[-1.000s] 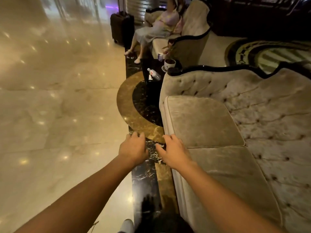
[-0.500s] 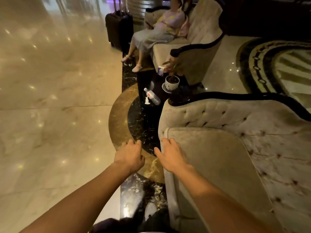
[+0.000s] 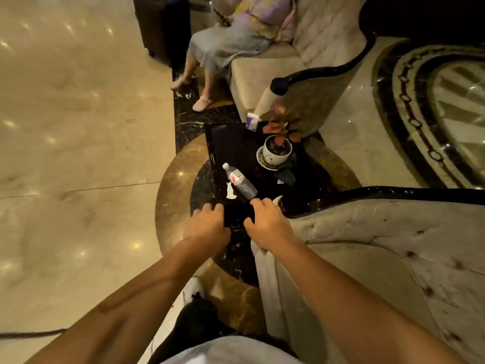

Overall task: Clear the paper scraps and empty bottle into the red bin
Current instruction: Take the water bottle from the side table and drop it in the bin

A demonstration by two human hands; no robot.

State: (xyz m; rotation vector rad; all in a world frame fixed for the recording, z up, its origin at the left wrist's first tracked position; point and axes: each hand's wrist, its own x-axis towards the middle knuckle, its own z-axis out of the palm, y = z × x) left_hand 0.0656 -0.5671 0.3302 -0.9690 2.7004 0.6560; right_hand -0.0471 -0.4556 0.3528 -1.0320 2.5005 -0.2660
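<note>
Both hands have advanced from the sofa's front edge to the near edge of the black side table [image 3: 231, 143]. Left hand [image 3: 206, 227] and right hand [image 3: 267, 224]: empty, fingers loosely spread, palms down. Clear bottle [image 3: 240, 181] lies on its side on the table, cap end away, just beyond the right fingertips. White paper scrap [image 3: 230, 192] touches its left side. White pot [image 3: 278, 151] on saucer holds a red-leaved plant.

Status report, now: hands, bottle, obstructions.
Left hand and right hand both empty, open. Bottle lying on black side table, paper scrap beside it. Potted plant behind; reach unobstructed.
</note>
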